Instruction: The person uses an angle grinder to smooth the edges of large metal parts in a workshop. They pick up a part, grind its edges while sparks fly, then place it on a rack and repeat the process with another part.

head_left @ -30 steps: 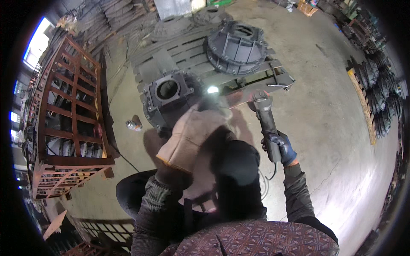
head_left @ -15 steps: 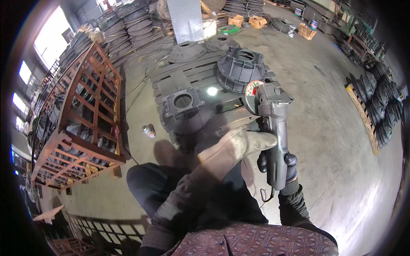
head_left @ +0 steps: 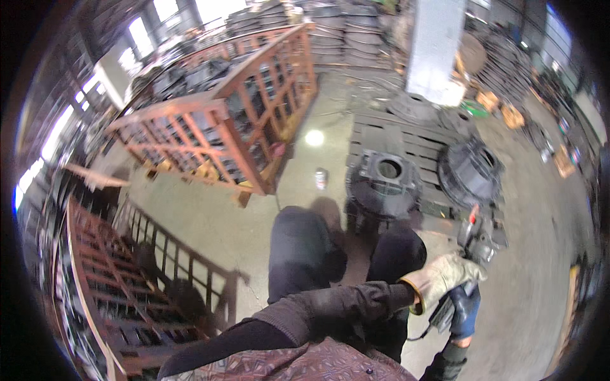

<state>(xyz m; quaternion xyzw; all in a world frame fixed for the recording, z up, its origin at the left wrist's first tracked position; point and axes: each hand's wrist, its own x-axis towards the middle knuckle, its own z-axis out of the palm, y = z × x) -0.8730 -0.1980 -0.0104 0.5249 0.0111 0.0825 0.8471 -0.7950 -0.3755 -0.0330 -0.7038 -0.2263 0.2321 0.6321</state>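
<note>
Workshop floor (head_left: 241,216): both hands (head_left: 445,279) grip angle grinder (head_left: 471,244).

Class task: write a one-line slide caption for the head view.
Both gloved hands, left and right, hold an angle grinder beside a grey cast housing on a pallet.

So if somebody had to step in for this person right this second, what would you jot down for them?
Left hand: in a tan work glove, reaching across the body and resting on the angle grinder.
Right hand: in a blue glove, gripping the grinder's body lower down.
The grinder is held low at the person's right side, off the work.
Nearest grey cast housing sits on the wooden pallet just ahead of the knees; a second round casting lies to its right. A small can stands on the floor to the left.
Done or left: the pictures cannot tell how much grinding is finished.
</note>
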